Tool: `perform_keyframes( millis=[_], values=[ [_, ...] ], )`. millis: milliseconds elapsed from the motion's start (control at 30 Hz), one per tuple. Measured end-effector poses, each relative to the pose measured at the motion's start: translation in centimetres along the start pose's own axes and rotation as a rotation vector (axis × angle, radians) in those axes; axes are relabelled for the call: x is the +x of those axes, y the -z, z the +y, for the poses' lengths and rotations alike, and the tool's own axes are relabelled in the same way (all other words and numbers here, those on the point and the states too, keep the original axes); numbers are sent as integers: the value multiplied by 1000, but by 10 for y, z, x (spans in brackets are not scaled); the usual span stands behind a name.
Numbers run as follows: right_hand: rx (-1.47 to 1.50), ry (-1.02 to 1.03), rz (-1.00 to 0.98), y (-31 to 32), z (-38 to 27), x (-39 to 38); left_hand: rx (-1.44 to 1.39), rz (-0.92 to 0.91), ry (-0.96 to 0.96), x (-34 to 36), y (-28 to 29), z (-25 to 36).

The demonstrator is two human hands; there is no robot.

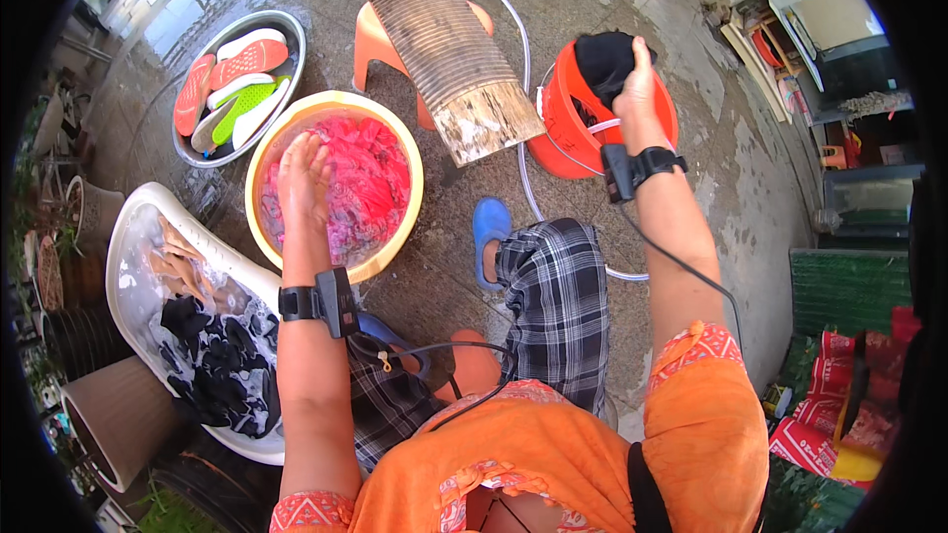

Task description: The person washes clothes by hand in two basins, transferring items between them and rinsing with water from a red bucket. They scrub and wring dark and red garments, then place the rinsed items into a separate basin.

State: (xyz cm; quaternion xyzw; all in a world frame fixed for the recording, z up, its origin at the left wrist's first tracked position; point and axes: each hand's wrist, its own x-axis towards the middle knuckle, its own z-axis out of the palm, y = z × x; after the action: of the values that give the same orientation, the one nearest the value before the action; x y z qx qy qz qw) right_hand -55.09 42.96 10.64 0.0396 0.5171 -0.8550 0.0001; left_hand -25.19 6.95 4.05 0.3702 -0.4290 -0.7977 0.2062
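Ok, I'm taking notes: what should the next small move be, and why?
Probably lower the black cloth into the red bucket: the right hand holds it over the bucket, while the left hand looks open over the yellow basin.

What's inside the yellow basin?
Crumpled pink-red cloth, soaking in water, fills most of the yellow basin. The left hand blocks part of the view. The basin's floor and anything beneath the cloth are covered, so I can't tell.
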Motion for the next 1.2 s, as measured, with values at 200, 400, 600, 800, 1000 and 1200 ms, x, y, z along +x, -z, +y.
perform_keyframes(
  millis=[200,400,600,800,1000,1200],
  values=[
    [-650,194,-171,-29,34,-6,-209,67,-2,11,23,17],
    [-826,-26,-1159,-128,208,-165,-446,294,7,17,60,43],
    [-1304,219,-1402,-149,340,-235,-520,352,-61,16,93,62],
    [-1286,159,-1693,-158,421,-306,-551,354,-82,15,110,71],
    [-1778,-37,-1920,-141,419,-288,-565,343,-55,15,117,75],
    [-1355,-365,-1259,-199,326,-246,-598,323,-107,6,122,82]
  ],
)
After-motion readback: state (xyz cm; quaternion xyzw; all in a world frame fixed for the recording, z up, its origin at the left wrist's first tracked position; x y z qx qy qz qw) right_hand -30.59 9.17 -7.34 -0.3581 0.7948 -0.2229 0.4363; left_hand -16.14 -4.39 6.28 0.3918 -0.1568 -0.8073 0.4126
